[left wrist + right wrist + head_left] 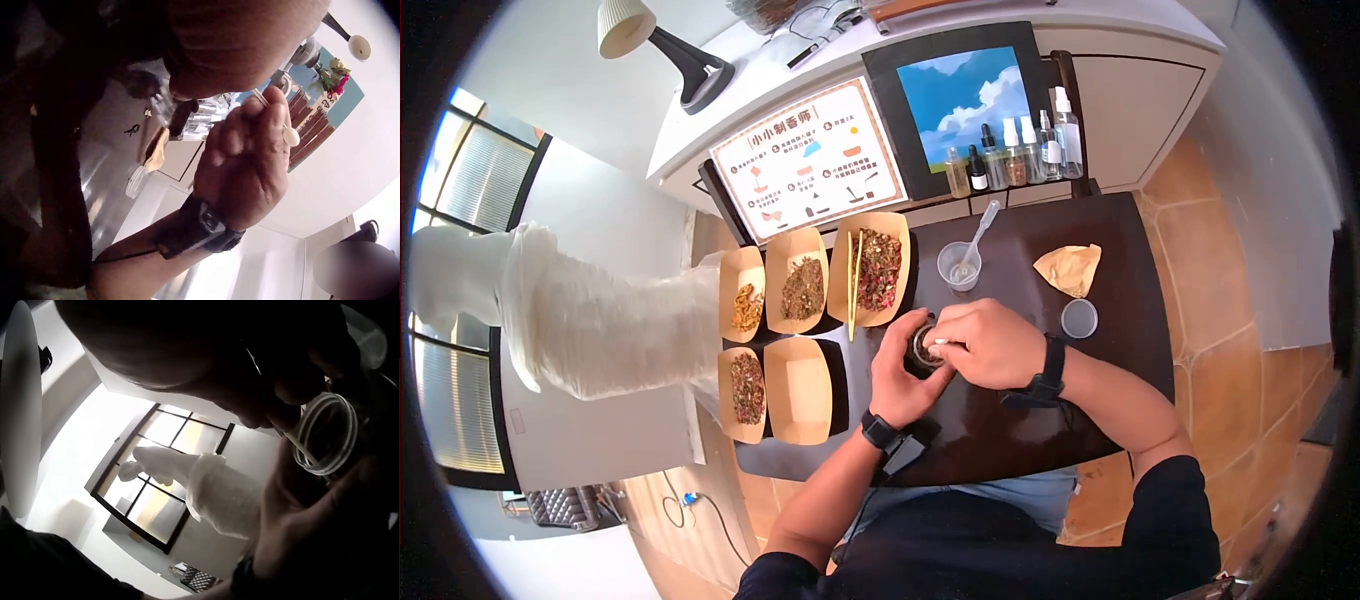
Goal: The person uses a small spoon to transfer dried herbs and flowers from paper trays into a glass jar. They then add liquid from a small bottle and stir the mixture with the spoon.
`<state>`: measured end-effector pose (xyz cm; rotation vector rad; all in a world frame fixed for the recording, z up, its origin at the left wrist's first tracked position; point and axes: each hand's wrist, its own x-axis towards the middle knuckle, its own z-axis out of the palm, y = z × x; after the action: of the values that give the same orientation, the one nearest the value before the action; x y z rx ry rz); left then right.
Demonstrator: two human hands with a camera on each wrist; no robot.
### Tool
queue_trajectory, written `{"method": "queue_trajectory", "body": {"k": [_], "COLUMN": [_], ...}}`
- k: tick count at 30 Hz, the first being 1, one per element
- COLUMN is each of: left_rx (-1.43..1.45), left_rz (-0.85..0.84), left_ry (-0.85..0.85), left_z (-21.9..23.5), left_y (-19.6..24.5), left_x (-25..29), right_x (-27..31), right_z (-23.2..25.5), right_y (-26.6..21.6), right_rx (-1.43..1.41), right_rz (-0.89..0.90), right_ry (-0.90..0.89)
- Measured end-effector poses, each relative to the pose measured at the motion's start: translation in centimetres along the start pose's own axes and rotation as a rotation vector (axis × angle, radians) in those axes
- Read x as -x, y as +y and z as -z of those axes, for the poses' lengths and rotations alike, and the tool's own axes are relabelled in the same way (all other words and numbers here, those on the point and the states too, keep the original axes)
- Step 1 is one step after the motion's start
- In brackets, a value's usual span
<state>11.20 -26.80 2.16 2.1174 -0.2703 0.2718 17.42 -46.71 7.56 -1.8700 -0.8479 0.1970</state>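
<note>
On the near part of the dark table, my left hand (897, 378) grips a small clear jar (325, 434) with its fingers and thumb around the sides. Some dark contents show inside it in the head view. My right hand (992, 345) is over the mouth of the jar and pinches a thin pale stick (301, 447), whose lower end reaches into the jar. A round whitish end of the stick (291, 137) pokes out beside the fingers in the left wrist view. Right of the hands lies a round clear lid (1079, 318).
Several paper trays stand left, including one of dried petals (885, 262) with two yellow sticks (853, 290) across it and an unfilled tray (799, 390). Beyond the hands are a plastic cup (958, 268), brown paper (1068, 270) and a row of small bottles (1013, 155).
</note>
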Motion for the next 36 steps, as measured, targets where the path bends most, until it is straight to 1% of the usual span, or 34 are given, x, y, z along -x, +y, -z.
{"method": "queue_trajectory", "body": {"k": [2, 7, 10, 12, 16, 18, 19, 22, 24, 25, 27, 28, 30, 31, 33, 34, 36], "left_rx": [0.004, 0.027, 0.012, 0.018, 0.008, 0.018, 0.021, 0.006, 0.016, 0.028, 0.024, 0.026, 0.024, 0.022, 0.024, 0.025, 0.028], "left_rz": [0.003, 0.026, -0.003, 0.002, 0.015, 0.011, 0.006, -0.002, 0.006, 0.012, 0.007, 0.0, 0.002, 0.004, 0.004, 0.001, 0.009], "left_ry": [-0.007, -0.006, -0.011, -0.011, -0.013, -0.009, -0.008, -0.005, -0.005, -0.009, -0.004, -0.002, -0.001, 0.001, -0.001, -0.002, -0.005], "left_z": [0.0, -0.1, 0.0, -0.1, 0.0, 0.0, -0.1, 0.0, 0.0, 0.1, 0.0, 0.0, 0.0, 0.0, 0.0, 0.0, 0.0], "left_y": [0.1, -0.2, -0.1, -0.3, -0.3, -0.4, -0.4, -0.2, -0.1, -0.1, -0.2, -0.3, -0.1, 0.0, -0.1, -0.1, -0.1], "left_x": [-0.1, 0.1, 0.0, 0.1, 0.1, 0.1, 0.2, 0.1, 0.1, 0.1, 0.1, 0.1, 0.1, 0.0, 0.1, 0.1, 0.1], "right_x": [0.2, 0.0, 0.1, 0.0, 0.2, 0.4, 0.4, 0.2, 0.2, 0.1, 0.0, 0.0, 0.1, 0.1, 0.1, 0.0, -0.1], "right_z": [-0.2, 1.3, 1.6, 1.4, 0.3, 0.4, 0.6, 1.1, 1.5, 1.6, 1.7, 1.5, 0.8, 0.6, 0.5, 0.9, 1.8], "right_y": [0.3, -1.6, -1.9, -1.6, -0.2, -0.3, -0.4, -1.2, -1.7, -1.8, -1.9, -1.6, -0.5, -0.2, 0.1, -0.2, -1.3], "right_rx": [0.121, 0.056, 0.038, 0.128, 0.191, 0.14, 0.142, 0.098, -0.041, -0.045, -0.074, -0.075, 0.037, 0.037, 0.124, 0.125, 0.033], "right_rz": [0.019, 0.028, 0.073, 0.157, 0.139, 0.066, 0.064, 0.085, 0.057, 0.059, -0.001, 0.001, 0.015, 0.013, 0.012, 0.011, -0.008], "right_ry": [0.052, 0.084, 0.12, 0.123, 0.073, -0.032, -0.038, -0.043, 0.003, 0.001, -0.033, -0.034, -0.062, -0.063, 0.026, 0.023, 0.051]}}
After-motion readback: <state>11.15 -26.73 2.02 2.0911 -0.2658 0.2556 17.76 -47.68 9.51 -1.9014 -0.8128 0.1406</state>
